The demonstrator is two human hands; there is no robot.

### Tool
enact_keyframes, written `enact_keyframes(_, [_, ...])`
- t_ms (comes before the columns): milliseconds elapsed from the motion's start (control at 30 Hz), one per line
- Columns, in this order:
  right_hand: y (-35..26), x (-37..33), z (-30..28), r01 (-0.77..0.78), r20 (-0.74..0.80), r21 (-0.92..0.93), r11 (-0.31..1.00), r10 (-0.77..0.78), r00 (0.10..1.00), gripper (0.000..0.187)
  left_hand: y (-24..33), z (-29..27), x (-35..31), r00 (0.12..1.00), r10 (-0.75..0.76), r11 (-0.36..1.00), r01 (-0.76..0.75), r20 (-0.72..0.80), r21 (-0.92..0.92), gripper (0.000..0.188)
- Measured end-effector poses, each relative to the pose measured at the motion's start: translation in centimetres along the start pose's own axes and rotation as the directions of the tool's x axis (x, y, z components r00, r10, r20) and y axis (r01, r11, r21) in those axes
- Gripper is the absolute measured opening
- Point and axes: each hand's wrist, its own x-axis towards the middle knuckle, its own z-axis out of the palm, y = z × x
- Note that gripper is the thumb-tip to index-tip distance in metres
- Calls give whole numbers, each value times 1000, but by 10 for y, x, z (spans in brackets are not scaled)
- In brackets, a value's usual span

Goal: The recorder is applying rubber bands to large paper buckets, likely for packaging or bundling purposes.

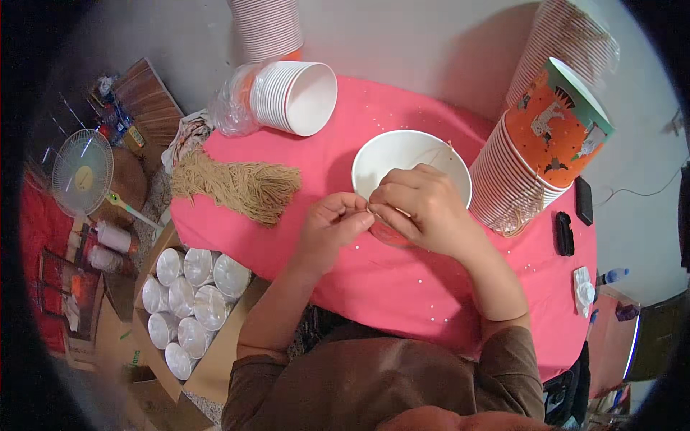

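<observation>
A paper bucket (374,158), white inside with orange showing low on its outer wall, stands in front of me on the pink-covered table. Over its near rim my left hand (332,228) and my right hand (424,207) meet fingertip to fingertip. Both are closed in a pinch on what seems to be a thin cord, mostly hidden by the fingers. A fine strand of cord (440,152) shows at the bucket's far right rim. To the left lies a thick bundle of tan cords (241,188).
A tall stack of orange and green paper buckets (528,154) rises at the right, cords hanging from it. Another bucket stack (310,97) lies sideways at the back left. A carton (223,359) of wrapped white buckets sits below left. A black phone (583,201) lies at the right edge.
</observation>
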Motion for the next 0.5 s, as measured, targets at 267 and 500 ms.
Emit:
enact_keyframes(267, [0, -1, -2, -98, 82, 172, 980, 85, 993, 10, -12, 4, 0, 935, 355, 886, -335, -5, 320, 13])
enact_keyframes(500, [2, 0, -4, -167, 191, 277, 946, 116, 975, 16, -6, 16, 0, 782, 622, 698, -531, -40, 481, 14])
